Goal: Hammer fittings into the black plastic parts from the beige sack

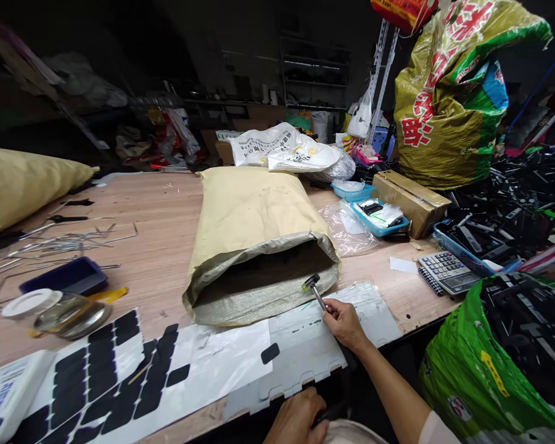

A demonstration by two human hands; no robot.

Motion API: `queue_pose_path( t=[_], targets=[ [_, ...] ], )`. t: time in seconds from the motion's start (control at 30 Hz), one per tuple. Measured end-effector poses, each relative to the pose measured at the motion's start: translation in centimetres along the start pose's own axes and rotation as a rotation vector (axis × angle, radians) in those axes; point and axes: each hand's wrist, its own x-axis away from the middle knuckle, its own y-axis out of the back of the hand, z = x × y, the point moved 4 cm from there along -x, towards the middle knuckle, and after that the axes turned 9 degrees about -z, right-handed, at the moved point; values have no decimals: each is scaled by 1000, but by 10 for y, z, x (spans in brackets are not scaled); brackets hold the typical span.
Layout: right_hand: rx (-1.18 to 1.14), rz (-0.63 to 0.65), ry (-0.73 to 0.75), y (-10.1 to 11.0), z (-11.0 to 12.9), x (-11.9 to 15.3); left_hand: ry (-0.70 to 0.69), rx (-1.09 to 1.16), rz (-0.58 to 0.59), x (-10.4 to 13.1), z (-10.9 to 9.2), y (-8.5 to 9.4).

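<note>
My right hand (345, 322) is closed around a short metal rod with a black T-shaped head (315, 286). It holds the rod just in front of the mouth of a big tan paper sack (259, 200). The sack lies on the table, its grey woven lining folded out at the open end and its inside dark. My left hand (296, 418) is low at the table's front edge, near my lap, with curled fingers. Something dark shows beside its fingers, but I cannot make out what it is. Under my right hand lies a grey-white plastic sheet (305, 351).
Black adhesive pads (69, 382) on white sheets, a glass jar (74, 314), a navy tray (67, 277) and bent metal rods (74, 246) are at left. At right are a calculator (448, 271), blue baskets (379, 217), a cardboard box (409, 200) and a green bag (462, 370) of black parts.
</note>
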Motion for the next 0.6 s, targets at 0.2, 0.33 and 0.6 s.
queue_pose_path(
  t=[0.2, 0.33, 0.6],
  targets=[
    [13, 2, 28, -1, 1, 1, 19, 126, 17, -2, -9, 5],
    [22, 7, 27, -2, -2, 1, -5, 316, 1, -18, -14, 48],
    [26, 14, 3, -2, -1, 0, 402, -172, -1513, -57, 61, 237]
  ],
)
